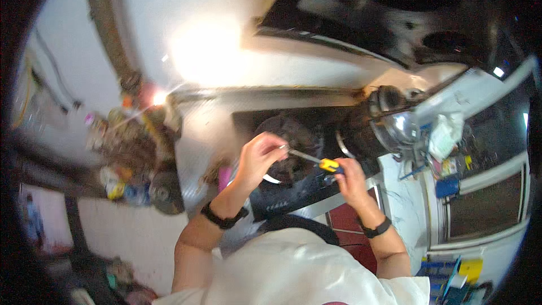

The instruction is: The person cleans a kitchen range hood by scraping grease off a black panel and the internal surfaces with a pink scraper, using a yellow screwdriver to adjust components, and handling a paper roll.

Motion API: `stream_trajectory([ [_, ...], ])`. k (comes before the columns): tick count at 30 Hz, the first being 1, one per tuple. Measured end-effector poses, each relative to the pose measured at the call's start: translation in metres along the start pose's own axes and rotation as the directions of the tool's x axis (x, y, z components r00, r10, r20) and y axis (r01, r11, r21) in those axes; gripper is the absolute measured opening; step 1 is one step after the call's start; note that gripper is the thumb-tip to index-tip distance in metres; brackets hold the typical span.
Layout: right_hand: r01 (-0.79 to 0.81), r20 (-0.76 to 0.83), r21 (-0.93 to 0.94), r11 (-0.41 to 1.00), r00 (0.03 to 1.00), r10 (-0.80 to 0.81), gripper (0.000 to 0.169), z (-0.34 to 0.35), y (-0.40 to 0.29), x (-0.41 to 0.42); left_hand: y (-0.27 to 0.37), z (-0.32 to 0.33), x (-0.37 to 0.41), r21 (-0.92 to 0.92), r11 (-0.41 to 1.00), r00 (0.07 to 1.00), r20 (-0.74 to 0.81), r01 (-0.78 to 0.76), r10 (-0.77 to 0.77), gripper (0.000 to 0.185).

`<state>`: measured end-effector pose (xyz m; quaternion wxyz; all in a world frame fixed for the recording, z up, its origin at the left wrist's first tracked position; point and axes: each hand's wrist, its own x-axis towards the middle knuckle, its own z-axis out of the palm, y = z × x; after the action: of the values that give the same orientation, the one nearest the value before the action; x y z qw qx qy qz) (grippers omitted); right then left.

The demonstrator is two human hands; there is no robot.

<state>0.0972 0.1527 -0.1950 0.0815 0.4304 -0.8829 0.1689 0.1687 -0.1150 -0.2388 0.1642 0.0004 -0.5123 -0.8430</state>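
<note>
My right hand [352, 181] grips the dark blue and yellow handle of a screwdriver [331, 166]. Its metal shaft points left, towards my left hand [262, 156]. There my thumb and fingertips are pinched around a small shiny piece [283, 147] at the shaft's tip; blur hides what it is. Both hands are above a black cooktop [279, 197], with a knob [328, 181] near its front edge. A dark round form [288, 131], perhaps a burner or a pan, lies beyond my left hand. Pale curved edges [345, 146] show on the cooktop.
Steel vessels [396, 129] stand at the cooktop's right, near a white plastic bag [444, 135]. A metallic counter [197, 156] and a crowded shelf [135, 156] lie left. A dark hood-like panel [381, 21] is at the upper right. Far left, a person [34, 218] stands in a doorway.
</note>
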Motion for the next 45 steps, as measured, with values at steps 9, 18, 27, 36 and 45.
stream_trajectory([
  [9,-0.017,-0.017,0.062,0.998,1.0,0.018,0.036,-0.005,-0.002,-0.001,-0.014,0.002,0.002,-0.089,0.996,1.0,-0.006,-0.011,0.01,0.009],
  [18,-0.021,-0.008,0.094,0.995,1.0,0.022,0.035,-0.004,-0.002,-0.005,-0.015,0.006,0.002,-0.098,0.995,1.0,-0.011,0.009,-0.01,0.009],
  [27,-0.001,-0.015,0.109,0.994,1.0,0.003,0.036,-0.004,-0.001,-0.007,-0.02,0.005,0.002,-0.082,0.996,1.0,-0.019,0.019,-0.02,0.008],
  [36,-0.047,0.026,0.131,0.99,0.999,0.044,0.035,-0.001,0.005,-0.008,-0.022,0.007,0.003,-0.076,0.997,1.0,-0.009,-0.005,0.004,0.007],
  [45,-0.002,0.059,0.098,0.995,0.998,-0.004,0.04,0.032,0.021,-0.018,-0.028,-0.014,-0.009,0.112,0.993,0.97,-0.232,-0.046,0.071,0.006],
])
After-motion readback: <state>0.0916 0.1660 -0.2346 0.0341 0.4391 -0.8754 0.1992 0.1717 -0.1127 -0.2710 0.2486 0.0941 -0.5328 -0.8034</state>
